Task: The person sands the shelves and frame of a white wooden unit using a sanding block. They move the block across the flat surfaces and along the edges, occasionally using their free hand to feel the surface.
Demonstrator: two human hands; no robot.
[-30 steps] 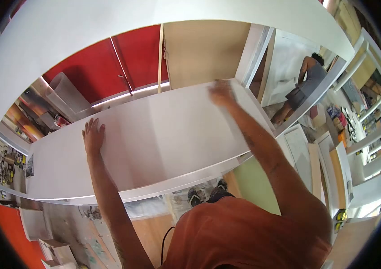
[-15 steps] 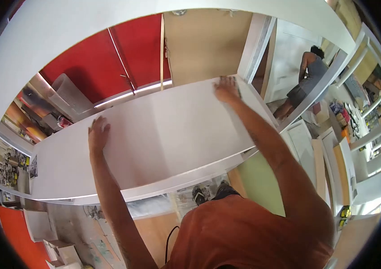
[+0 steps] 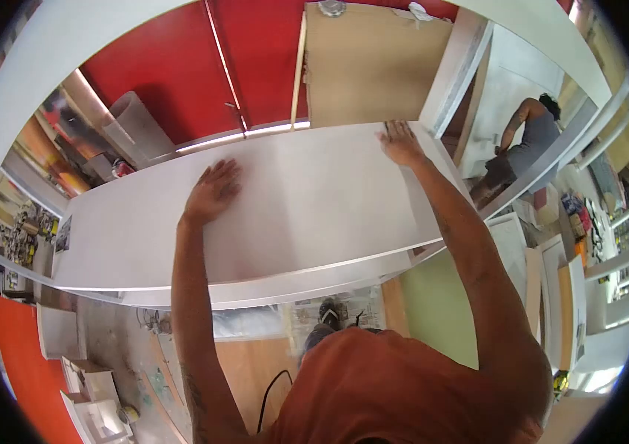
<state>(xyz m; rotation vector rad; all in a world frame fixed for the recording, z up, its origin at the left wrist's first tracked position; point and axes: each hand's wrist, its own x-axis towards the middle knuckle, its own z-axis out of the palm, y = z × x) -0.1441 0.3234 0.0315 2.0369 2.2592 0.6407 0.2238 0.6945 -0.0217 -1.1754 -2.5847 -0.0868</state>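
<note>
A long white panel (image 3: 329, 200) spans the middle of the head view, forming a shelf inside a white frame. My left hand (image 3: 214, 191) rests on its upper face left of the middle, fingers stretched out and palm down. Near the panel's far right corner, my right hand (image 3: 402, 142) also lies flat, its fingertips close to the back edge. Neither hand holds anything. Below the panel's front edge, a second white board (image 3: 314, 280) shows in part.
A white upright (image 3: 461, 70) stands at the right corner. Behind the panel are red doors (image 3: 159, 74) and a brown board (image 3: 373, 66). Another person (image 3: 533, 140) bends at the right. An orange panel (image 3: 22, 348) and an opened white box (image 3: 96, 392) lie at lower left.
My left hand has moved right and inward from the far left part of the panel, now lying flatter. The right hand stays by the far right corner. The view has shifted slightly.
</note>
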